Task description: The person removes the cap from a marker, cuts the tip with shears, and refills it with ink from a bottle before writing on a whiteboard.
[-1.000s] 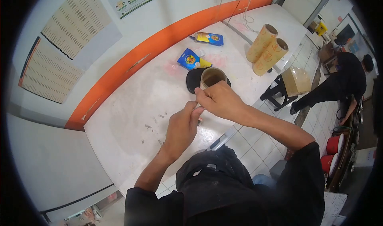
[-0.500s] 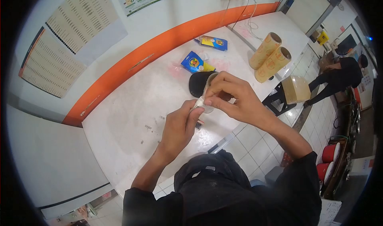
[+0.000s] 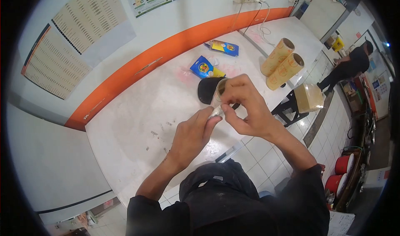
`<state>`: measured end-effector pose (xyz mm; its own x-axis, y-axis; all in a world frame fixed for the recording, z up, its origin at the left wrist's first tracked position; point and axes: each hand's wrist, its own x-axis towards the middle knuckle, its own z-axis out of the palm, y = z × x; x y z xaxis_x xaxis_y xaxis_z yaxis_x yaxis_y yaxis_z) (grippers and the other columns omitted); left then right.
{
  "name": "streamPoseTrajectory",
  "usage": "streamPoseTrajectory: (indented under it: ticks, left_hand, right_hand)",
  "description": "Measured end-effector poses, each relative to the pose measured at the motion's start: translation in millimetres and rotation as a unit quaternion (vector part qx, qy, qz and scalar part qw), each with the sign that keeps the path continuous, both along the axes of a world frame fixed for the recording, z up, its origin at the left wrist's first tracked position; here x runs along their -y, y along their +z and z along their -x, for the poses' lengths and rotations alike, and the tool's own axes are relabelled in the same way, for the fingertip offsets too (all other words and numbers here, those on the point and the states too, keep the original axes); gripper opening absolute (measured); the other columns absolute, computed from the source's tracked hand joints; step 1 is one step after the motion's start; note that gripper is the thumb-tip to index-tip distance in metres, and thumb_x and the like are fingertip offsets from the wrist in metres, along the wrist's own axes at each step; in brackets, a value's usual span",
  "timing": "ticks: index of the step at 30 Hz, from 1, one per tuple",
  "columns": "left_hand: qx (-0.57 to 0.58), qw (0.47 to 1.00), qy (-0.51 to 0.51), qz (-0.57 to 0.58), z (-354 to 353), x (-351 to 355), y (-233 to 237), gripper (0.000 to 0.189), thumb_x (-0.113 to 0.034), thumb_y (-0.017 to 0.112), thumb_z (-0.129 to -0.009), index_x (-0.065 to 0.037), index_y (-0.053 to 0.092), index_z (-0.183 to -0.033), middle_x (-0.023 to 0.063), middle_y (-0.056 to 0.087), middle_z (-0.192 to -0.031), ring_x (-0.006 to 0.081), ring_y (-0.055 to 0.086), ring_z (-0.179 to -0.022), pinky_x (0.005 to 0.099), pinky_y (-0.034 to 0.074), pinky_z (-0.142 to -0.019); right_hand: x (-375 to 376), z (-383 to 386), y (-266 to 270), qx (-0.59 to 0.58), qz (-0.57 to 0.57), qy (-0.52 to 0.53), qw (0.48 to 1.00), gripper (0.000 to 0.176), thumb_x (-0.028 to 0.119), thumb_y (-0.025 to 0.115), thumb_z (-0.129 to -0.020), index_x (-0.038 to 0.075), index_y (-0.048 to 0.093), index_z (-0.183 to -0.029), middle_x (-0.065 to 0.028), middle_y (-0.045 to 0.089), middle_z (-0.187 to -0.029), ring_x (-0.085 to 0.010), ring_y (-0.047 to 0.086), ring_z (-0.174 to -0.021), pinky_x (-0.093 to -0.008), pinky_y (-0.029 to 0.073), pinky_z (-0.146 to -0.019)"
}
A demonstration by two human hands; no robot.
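Left hand [image 3: 189,137] and right hand [image 3: 252,111] pinched a small whitish piece [image 3: 217,111], seemingly light and soft, best held at its ends, beneath the fingertips

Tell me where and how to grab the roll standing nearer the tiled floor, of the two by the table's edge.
Best grip: around the middle of the nearer roll's barrel, coming level from the floor side. It stands upright, its round wall is exposed there, and the other roll crowds its far side. Its open core faces up, so hooking the top rim is probably a workable second choice.
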<state>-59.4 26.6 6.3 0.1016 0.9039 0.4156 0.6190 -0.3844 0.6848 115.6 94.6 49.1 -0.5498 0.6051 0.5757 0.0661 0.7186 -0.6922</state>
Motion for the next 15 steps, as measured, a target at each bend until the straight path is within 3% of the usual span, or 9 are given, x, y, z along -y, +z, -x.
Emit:
streamPoseTrajectory:
  ticks: [4, 8, 10, 13, 15]
  left_hand:
    - [-0.128, 0.991, 0.039, -0.019, -5, -3, -1, 0.025, -0.025, 0.060, -0.094, -0.005, 0.056, -0.108, 0.0110, 0.061, -0.081, 0.0306, 0.064, -0.064, 0.0390, 0.052, -0.054]
    - [-0.243, 0.969, 0.044, -0.023, -4, -7, -8, 0.023, -0.025, 0.059, -0.094, -0.006, 0.057, -0.107, 0.0067, 0.059, -0.082, 0.0256, 0.065, -0.062, 0.0360, 0.053, -0.052]
    - [-0.172, 0.984, 0.010, -0.040, 2, -13, -11, 0.022, -0.023, 0.059, -0.094, -0.006, 0.057, -0.108, 0.0071, 0.060, -0.085, 0.0251, 0.064, -0.063, 0.0353, 0.053, -0.053]
    - [-0.123, 0.984, -0.056, -0.117, 8, -23, -7, 0.019, -0.019, 0.058, -0.094, -0.004, 0.058, -0.107, 0.0087, 0.059, -0.082, 0.0256, 0.064, -0.063, 0.0328, 0.052, -0.055]
    - [-0.047, 0.991, -0.089, -0.089, 9, -27, -5, 0.017, -0.016, 0.057, -0.095, -0.002, 0.059, -0.105, 0.0082, 0.057, -0.076, 0.0246, 0.063, -0.062, 0.0303, 0.050, -0.056]
  right_hand:
    - [3, 1, 13, 0.082, 0.030, 0.008, 0.996, 0.038, -0.010, 0.059, -0.076, 0.004, 0.054, -0.110, -0.0140, 0.044, -0.120, -0.0174, 0.057, -0.093, -0.0306, 0.052, -0.077]
    - [-5, -4, 7, 0.070, 0.137, 0.050, 0.987, 0.043, -0.010, 0.059, -0.074, 0.006, 0.054, -0.114, -0.0150, 0.038, -0.132, -0.0199, 0.058, -0.099, -0.0340, 0.052, -0.084]
    - [-9, -6, 7, 0.077, 0.125, 0.088, 0.985, 0.045, -0.010, 0.060, -0.073, 0.008, 0.055, -0.114, -0.0154, 0.036, -0.136, -0.0221, 0.058, -0.101, -0.0351, 0.051, -0.087]
    - [1, 2, 5, 0.157, -0.097, 0.083, 0.979, 0.051, -0.014, 0.058, -0.070, 0.010, 0.056, -0.115, -0.0145, 0.032, -0.141, -0.0220, 0.058, -0.097, -0.0326, 0.051, -0.086]
    - [3, 2, 6, 0.141, -0.065, 0.068, 0.986, 0.050, -0.011, 0.060, -0.070, 0.011, 0.056, -0.115, -0.0154, 0.033, -0.139, -0.0238, 0.057, -0.097, -0.0337, 0.050, -0.087]
